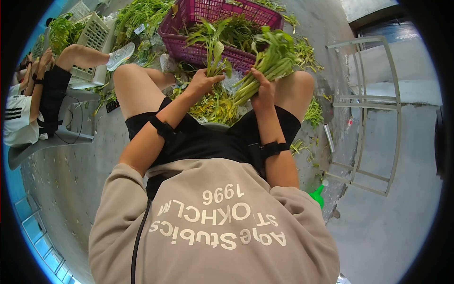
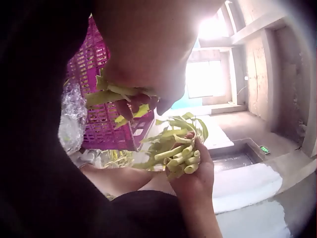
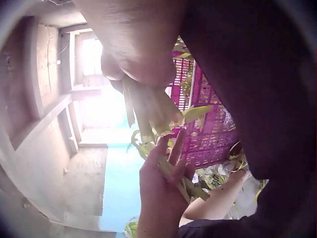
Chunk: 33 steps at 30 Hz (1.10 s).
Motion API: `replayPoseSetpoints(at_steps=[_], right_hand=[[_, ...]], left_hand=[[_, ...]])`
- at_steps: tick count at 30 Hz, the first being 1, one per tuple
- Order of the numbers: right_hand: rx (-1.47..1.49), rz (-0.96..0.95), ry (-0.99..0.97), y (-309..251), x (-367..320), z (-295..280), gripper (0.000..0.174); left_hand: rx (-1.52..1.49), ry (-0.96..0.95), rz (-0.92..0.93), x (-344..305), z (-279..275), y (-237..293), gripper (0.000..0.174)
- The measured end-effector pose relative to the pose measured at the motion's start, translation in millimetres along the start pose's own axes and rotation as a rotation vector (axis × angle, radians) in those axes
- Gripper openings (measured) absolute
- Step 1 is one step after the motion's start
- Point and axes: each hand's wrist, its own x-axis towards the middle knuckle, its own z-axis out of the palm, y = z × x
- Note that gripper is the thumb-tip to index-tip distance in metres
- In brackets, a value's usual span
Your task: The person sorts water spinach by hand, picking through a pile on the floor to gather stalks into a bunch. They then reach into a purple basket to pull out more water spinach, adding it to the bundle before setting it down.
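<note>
My right hand point(image 1: 264, 92) grips a thick bunch of green leafy stalks point(image 1: 276, 52), which looks like water spinach. Its cut stem ends point(image 2: 184, 161) show hollow in the left wrist view. A few loose leafy stalks point(image 1: 215, 53) are held in my left hand point(image 1: 202, 84), a short way left of the bunch. In the right wrist view, stems point(image 3: 173, 176) pass between the left fingers. Both hands are above my lap, in front of a purple crate point(image 1: 171, 35) holding more greens point(image 1: 236, 31). Yellowed leaves point(image 1: 215, 106) are heaped between my legs.
Greens point(image 1: 142, 21) lie piled left of the crate. A seated person's leg point(image 1: 82, 54) and pale crates point(image 1: 94, 35) are farther left. At the right are a metal frame point(image 1: 395, 94), a white tube point(image 1: 328, 137) and a green bottle point(image 1: 318, 195).
</note>
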Motion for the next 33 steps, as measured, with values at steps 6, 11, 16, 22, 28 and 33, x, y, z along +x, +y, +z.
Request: replayPoseSetpoints(at_steps=[6,11,16,22,28,33], right_hand=[[-0.320,0.131,-0.142,2,-14,16,0.034],[-0.347,0.207,-0.241,9,-21,21,0.030],[-0.361,0.203,-0.271,7,-20,21,0.029],[-0.365,0.241,-0.232,3,-22,25,0.029],[-0.497,0.227,-0.308,8,-16,17,0.036],[-0.524,0.199,-0.351,11,-16,16,0.038]], left_hand=[[-0.131,-0.087,-0.042,0,-4,6,0.030],[-0.140,-0.194,0.022,-12,2,14,0.032],[-0.141,-0.217,0.063,-12,0,14,0.037],[-0.230,-0.253,0.001,-7,-2,6,0.028],[-0.234,-0.184,-0.036,-5,-3,7,0.020],[-0.227,-0.028,-0.017,-1,-3,8,0.025]])
